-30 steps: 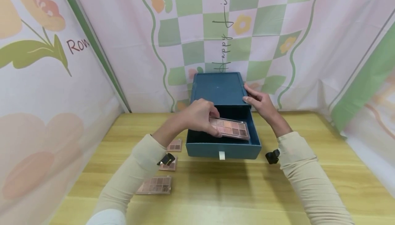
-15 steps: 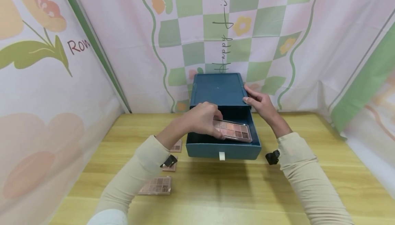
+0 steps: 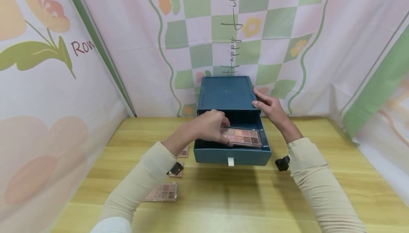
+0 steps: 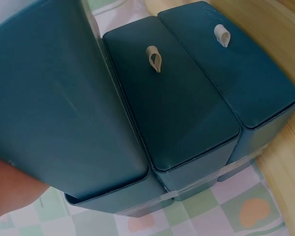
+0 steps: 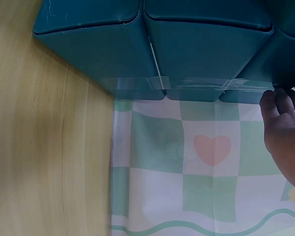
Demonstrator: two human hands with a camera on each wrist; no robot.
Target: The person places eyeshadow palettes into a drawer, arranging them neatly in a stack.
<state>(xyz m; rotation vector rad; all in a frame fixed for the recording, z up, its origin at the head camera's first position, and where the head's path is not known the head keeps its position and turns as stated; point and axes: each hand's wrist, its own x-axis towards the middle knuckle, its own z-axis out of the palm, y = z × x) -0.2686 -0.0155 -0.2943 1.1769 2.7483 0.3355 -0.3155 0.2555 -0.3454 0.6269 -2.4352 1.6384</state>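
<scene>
In the head view my left hand pinches the left end of a makeup palette with several pink and brown pans. The palette lies slightly tilted inside the pulled-out top drawer of a dark teal drawer cabinet. A small pale pull tab hangs on the drawer's front. My right hand rests against the cabinet's upper right side, thumb at the top's front corner and forefinger extended along the side. The palette is out of sight in both wrist views, which show the stacked drawers from the front and side.
To the left of the cabinet lie a larger palette and two small palettes, partly behind my left arm. Two lower drawers with loop tabs are shut. Clear tape runs round the cabinet's side. A patterned cloth hangs behind the wooden table.
My left hand has moved slightly right and toward the front, lowering the palette further into the drawer, where it now lies flatter. The right hand has stayed at the cabinet's side.
</scene>
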